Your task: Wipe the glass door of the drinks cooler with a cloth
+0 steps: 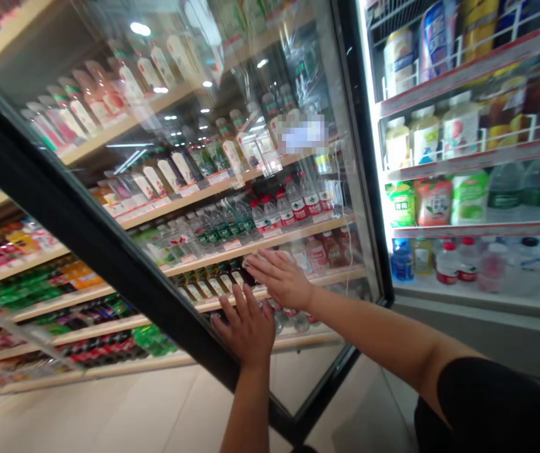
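Note:
A glass door (319, 371) with a black frame stands open at a slant in front of me. My left hand (251, 324) is spread against the glass beside the lower frame, fingers apart, holding nothing. Further up, my right hand (283, 277) lies pressed to the pane with its fingers stretched and close together. Something thin and whitish shows at its fingertips; it is mostly covered, and I cannot make out what it is. Bottles on shelves show through the pane behind both hands.
To the right is a lit drinks cooler (468, 302) with bottles, cans and pouches on wire-fronted shelves. Wooden shelves (246, 246) of bottles line the left side beyond the door. Pale floor tiles (128, 415) lie below. Reflected ceiling lights streak the glass.

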`<state>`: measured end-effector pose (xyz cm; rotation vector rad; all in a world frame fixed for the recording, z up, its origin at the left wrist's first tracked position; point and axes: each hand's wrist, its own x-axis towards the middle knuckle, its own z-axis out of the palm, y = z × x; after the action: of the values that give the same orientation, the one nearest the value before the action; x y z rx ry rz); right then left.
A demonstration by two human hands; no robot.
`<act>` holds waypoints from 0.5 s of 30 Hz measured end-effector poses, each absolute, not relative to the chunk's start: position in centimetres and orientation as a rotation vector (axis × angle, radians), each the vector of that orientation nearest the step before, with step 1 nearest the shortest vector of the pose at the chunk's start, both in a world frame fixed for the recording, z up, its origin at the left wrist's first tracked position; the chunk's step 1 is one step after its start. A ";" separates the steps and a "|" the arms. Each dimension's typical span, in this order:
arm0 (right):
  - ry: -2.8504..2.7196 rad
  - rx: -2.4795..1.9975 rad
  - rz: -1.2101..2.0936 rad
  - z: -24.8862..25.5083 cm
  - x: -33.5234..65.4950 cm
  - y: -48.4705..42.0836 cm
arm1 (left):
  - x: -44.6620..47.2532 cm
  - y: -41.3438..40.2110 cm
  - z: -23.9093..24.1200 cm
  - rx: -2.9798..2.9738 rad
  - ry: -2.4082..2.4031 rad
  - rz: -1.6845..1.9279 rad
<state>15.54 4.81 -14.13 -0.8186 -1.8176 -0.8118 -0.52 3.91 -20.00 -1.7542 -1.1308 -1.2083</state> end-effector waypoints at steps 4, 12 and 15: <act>-1.766 -0.909 -0.739 -10.6 16.8 4.8 | -0.5 3.7 -19.8 -1.785 -1.146 -1.250; -1.533 -0.935 -0.757 -19.0 19.8 5.6 | 0.0 3.0 -19.9 -1.724 -1.137 -1.154; -1.542 -0.949 -0.705 -17.4 20.6 5.9 | 0.0 3.0 -19.9 -1.706 -1.130 -1.129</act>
<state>20.59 5.91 -17.39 -0.9486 -1.5419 -0.7049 0.00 2.97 -19.85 -1.7061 -1.1300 -1.1291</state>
